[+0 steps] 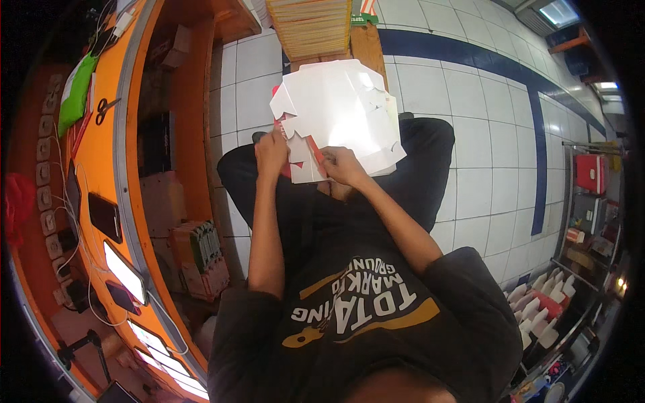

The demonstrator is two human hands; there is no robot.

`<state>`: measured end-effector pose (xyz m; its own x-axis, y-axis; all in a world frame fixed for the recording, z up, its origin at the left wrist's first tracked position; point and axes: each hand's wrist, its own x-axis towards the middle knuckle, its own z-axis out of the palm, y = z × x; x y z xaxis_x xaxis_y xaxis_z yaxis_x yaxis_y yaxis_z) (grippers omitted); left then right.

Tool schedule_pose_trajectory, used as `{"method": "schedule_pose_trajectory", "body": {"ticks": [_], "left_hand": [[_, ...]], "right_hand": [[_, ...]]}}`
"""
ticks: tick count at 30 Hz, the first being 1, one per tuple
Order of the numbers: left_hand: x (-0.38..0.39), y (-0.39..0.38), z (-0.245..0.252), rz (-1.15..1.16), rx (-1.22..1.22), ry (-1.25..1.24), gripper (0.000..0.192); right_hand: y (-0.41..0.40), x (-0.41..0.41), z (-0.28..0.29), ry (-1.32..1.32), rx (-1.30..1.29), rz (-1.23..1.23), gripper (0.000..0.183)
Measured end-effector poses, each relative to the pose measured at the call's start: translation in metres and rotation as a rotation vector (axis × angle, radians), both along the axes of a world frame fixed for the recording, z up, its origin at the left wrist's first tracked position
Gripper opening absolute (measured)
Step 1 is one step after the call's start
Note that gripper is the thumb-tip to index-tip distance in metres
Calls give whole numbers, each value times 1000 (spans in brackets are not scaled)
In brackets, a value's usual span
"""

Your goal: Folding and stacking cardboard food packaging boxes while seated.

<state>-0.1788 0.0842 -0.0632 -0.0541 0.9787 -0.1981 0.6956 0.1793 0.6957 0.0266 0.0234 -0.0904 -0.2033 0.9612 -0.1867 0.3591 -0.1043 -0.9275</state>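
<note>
Flat die-cut cardboard box blanks (342,111), white on the upper face, lie in a stack across my lap and the wooden bench. Red printed parts show at their left edge and between the flaps. My left hand (272,153) is at the left edge of the top blank, its fingertips bent over a red edge. My right hand (341,165) pinches a narrow red flap (316,151) near the blanks' lower edge. The thighs in black trousers are under the blanks.
An orange counter (108,166) on the left holds scissors (105,111), several phones, cables and a green packet (76,95). A tall yellow-edged stack (310,27) stands ahead on the wooden bench (367,50). Folded cartons (539,307) sit at the lower right.
</note>
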Motion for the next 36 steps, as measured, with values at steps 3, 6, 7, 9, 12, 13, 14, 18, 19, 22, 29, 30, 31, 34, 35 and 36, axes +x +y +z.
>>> {"method": "schedule_pose_trajectory", "body": {"ticks": [3,6,7,9,12,13,14,18,19,22,29,30,31,34,35,36], "left_hand": [[3,22,2,30,13,66,38],[29,21,18,39,105,-39,35],[33,12,20,17,74,-63,32],[42,-11,25,-6,41,-84,30],[57,-44,20,-112,62,-39,25],[57,-53,12,-92,123,-13,25],[57,-58,5,-72,184,12,25],[63,-58,20,-36,67,-47,37],[66,-54,19,31,37,-303,43],[64,-42,16,147,8,-582,51],[20,5,28,224,-305,-708,66],[25,11,31,147,-419,-676,67],[24,16,30,78,-527,-643,67],[27,14,-1,-86,-498,-544,71],[27,10,-7,-143,-481,-492,74],[33,5,7,-203,-398,-437,61]], "right_hand": [[-2,2,8,38,-62,27,26],[0,3,15,-5,-133,55,24],[-1,2,14,-56,-83,50,23],[-1,0,12,9,-118,21,23],[1,-1,3,70,-73,-37,23],[3,-3,4,69,10,-57,24],[2,-4,7,69,10,-54,24],[-2,-5,29,194,-14,-92,28],[-1,-6,33,374,-36,-88,35],[3,11,51,441,-176,112,42],[-11,122,196,-901,726,529,55],[-15,128,195,-907,726,532,55],[-20,130,190,-970,767,639,52],[-26,132,175,-1019,730,798,43],[-27,131,172,-1003,652,842,38],[-26,137,167,-907,602,835,33]]}}
